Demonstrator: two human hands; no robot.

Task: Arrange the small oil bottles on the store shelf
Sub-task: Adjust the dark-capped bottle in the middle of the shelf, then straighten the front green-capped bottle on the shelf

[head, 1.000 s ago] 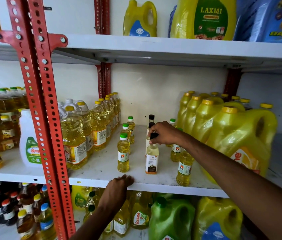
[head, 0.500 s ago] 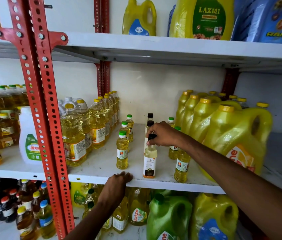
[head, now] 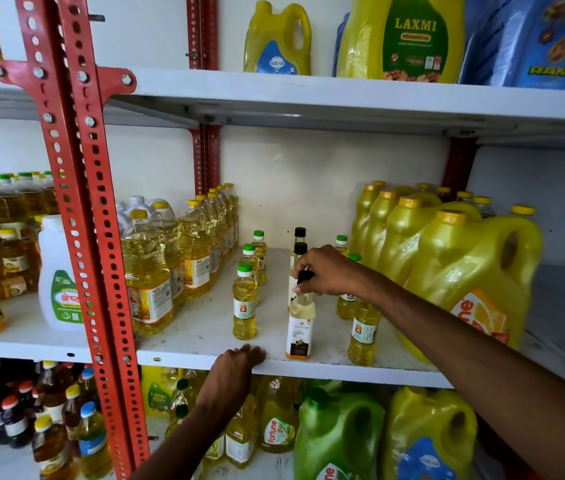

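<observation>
Small oil bottles stand in rows on the white middle shelf [head: 198,341]. At the front of the middle row is a pale black-capped bottle [head: 300,329]; my right hand [head: 326,271] grips its neck and cap from above. Two more black-capped bottles [head: 299,237] stand behind it. A left row of three green-capped yellow bottles [head: 244,306] stands upright. Right of the held bottle, another green-capped row [head: 364,334] is partly hidden by my forearm. My left hand [head: 236,367] rests on the shelf's front edge, fingers over the lip.
Large clear oil bottles [head: 147,271] crowd the shelf's left side, big yellow jugs [head: 464,271] the right. A red perforated upright [head: 76,202] stands at the left front. Jugs sit on the shelf above, and more bottles and green jugs [head: 336,434] below.
The view has drifted slightly. My right hand stays closed on the front black-capped bottle, which stands in nearly the same spot. My left hand stays on the shelf edge.
</observation>
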